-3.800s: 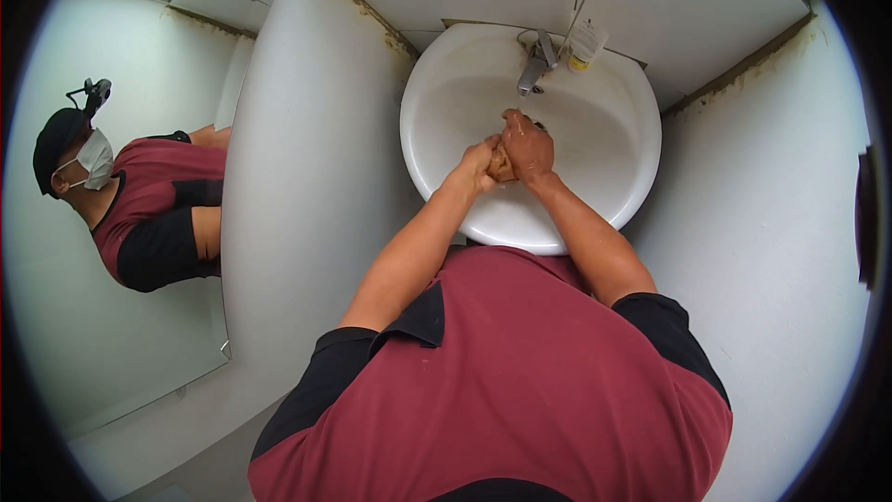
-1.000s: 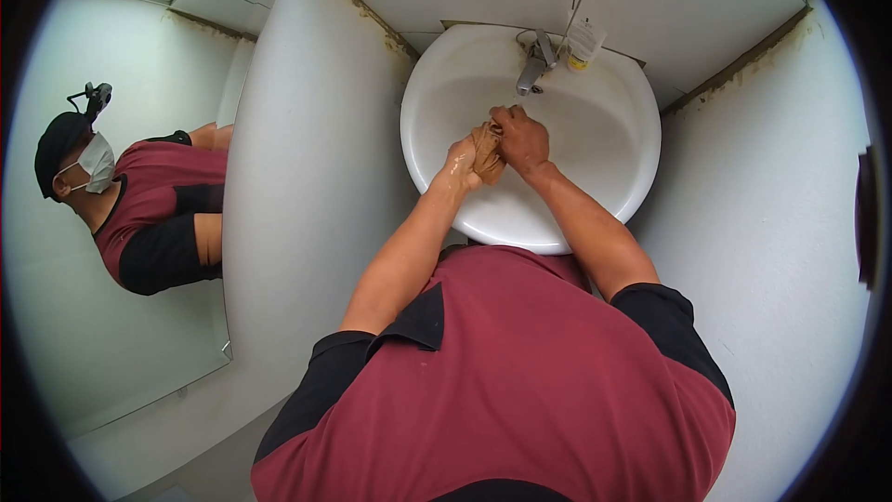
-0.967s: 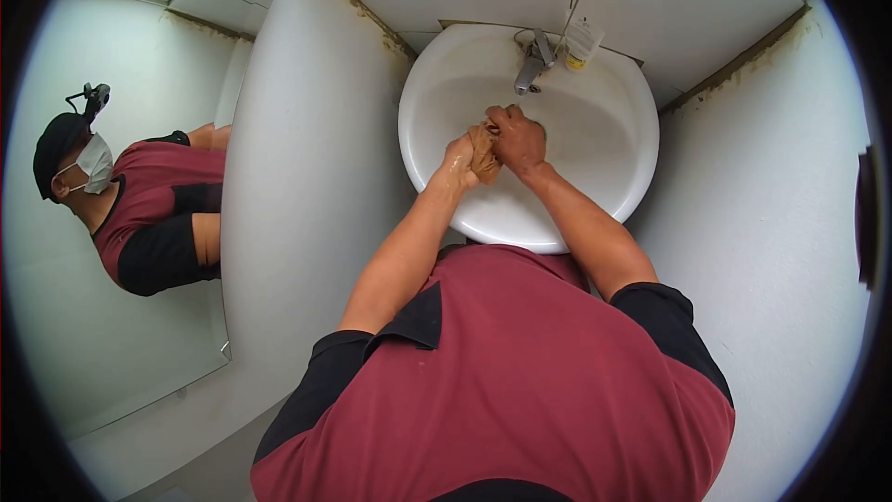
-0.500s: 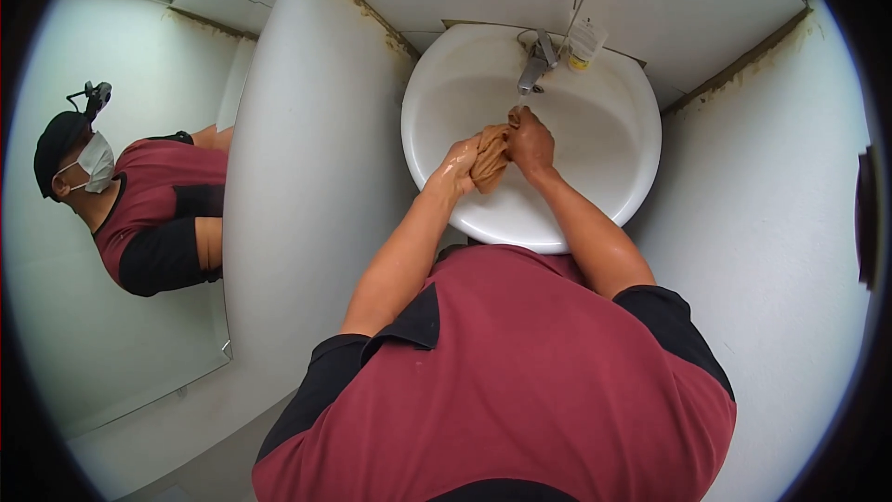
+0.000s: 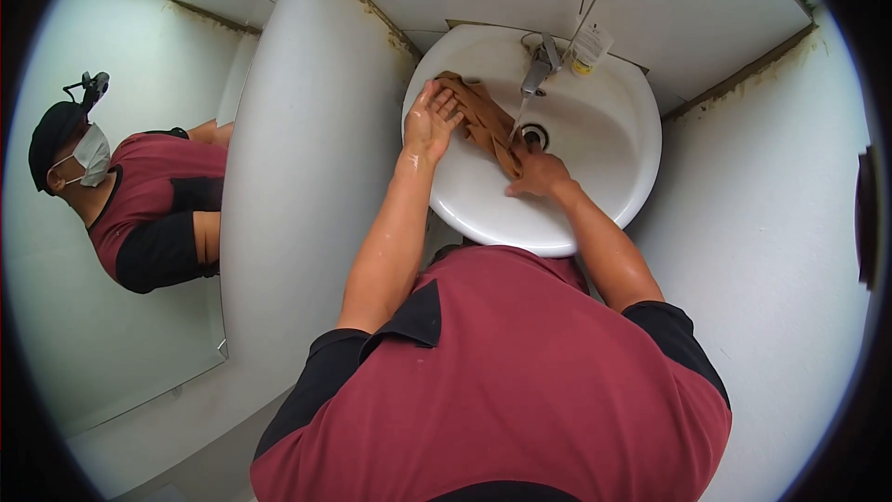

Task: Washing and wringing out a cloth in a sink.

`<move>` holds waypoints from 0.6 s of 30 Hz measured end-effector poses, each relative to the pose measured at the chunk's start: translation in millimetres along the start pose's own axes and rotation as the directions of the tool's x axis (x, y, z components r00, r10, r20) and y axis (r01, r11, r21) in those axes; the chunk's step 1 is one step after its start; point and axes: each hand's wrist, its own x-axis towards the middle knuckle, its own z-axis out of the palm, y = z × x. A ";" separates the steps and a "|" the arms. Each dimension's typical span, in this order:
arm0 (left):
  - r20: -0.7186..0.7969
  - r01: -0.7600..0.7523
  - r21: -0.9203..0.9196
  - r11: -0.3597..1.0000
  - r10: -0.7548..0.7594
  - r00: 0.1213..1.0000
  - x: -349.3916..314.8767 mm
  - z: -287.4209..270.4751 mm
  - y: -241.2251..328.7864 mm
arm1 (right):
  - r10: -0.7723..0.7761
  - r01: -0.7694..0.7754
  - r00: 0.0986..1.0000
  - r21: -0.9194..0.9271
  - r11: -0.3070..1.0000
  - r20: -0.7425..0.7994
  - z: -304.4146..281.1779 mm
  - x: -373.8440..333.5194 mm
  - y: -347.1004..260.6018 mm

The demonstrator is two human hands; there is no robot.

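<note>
A wet brown cloth stretches slantwise across the left half of the white washbasin. By its upper end is my left hand, palm up and wet, fingers spread and open. My right hand is at the lower end of the cloth, just below the drain. Its thumb and fingers are apart, touching the cloth without visibly closing on it. A thin stream of water runs from the metal faucet down beside the cloth.
A white tube with a yellow cap stands on the basin's back rim, right of the faucet. White walls close in on both sides. At the left, a mirror reflects me in a cap and mask.
The cloth was bunched between both hands under the faucet; now it lies spread out longer. My left hand has moved left and opened; my right hand has lowered toward me and loosened.
</note>
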 end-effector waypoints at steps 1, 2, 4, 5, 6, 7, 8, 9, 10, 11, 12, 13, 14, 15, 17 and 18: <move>-0.029 -0.019 0.023 1.000 0.019 0.999 -0.3 1.3 0.7 | 0.034 -0.025 0.998 -0.173 0.985 0.050 3.5 1.1 0.4; -0.057 -0.036 0.047 0.998 0.039 0.998 -0.7 2.5 1.3 | 0.077 -0.041 0.993 -0.341 0.939 0.093 6.1 2.2 1.5; -0.107 -0.002 0.092 0.996 0.012 0.994 -4.6 -5.6 -2.7 | -0.057 0.044 0.998 -0.291 0.956 -0.034 4.4 1.1 -6.4; -0.154 0.038 0.137 0.990 -0.016 0.988 -8.2 -10.1 -6.7 | -0.178 0.132 0.969 -0.250 0.959 -0.171 2.7 0.4 -9.6; -0.201 0.080 0.179 0.981 -0.043 0.979 -11.1 -13.8 -11.0 | -0.284 0.223 0.908 -0.220 0.950 -0.308 1.0 -0.4 -12.6; -0.249 0.125 0.219 0.968 -0.068 0.966 -12.1 -16.2 -14.8 | -0.373 0.314 0.817 -0.202 0.928 -0.440 -0.6 -0.9 -15.9; -0.271 0.242 0.214 0.946 -0.181 0.946 -15.3 -11.1 -19.8 | -0.466 0.451 0.729 -0.159 0.878 -0.502 -2.7 -3.7 -24.4; -0.291 0.356 0.207 0.911 -0.290 0.912 -18.3 -5.2 -25.7 | -0.538 0.580 0.625 -0.125 0.805 -0.565 -3.1 -5.6 -35.0; -0.289 0.361 0.208 0.909 -0.296 0.911 -19.2 -4.5 -34.0 | -0.534 0.574 0.628 -0.127 0.809 -0.566 -2.0 -10.6 -46.2; -0.126 0.374 0.157 0.914 -0.357 0.925 -19.0 -7.8 -40.4 | -0.524 0.656 0.619 0.017 0.754 -0.585 2.6 -14.6 -61.3; 0.043 0.393 0.109 0.913 -0.399 0.916 -17.6 -10.8 -45.4 | -0.511 0.721 0.612 0.159 0.675 -0.603 6.4 -20.0 -76.6; 0.043 0.396 0.109 0.912 -0.403 0.914 -19.5 -4.9 -45.2 | -0.555 0.775 0.555 0.144 0.615 -0.620 6.6 -29.7 -94.3; 0.123 0.468 0.113 0.877 -0.480 0.869 -20.6 1.2 -44.3 | -0.593 0.825 0.494 0.127 0.551 -0.635 7.7 -38.0 -106.7; 0.200 0.536 0.128 0.835 -0.551 0.810 -24.5 11.4 -40.3 | -0.588 0.823 0.495 0.127 0.554 -0.640 13.8 -41.2 -108.6; 0.344 0.657 0.177 0.733 -0.671 0.657 -28.1 26.2 -37.8 | -0.683 0.861 0.430 0.040 0.507 -0.591 24.9 -42.2 -105.9; 0.343 0.651 0.176 0.739 -0.666 0.663 -21.8 18.8 -42.2 | -0.703 0.878 0.386 0.004 0.478 -0.598 25.8 -39.0 -107.0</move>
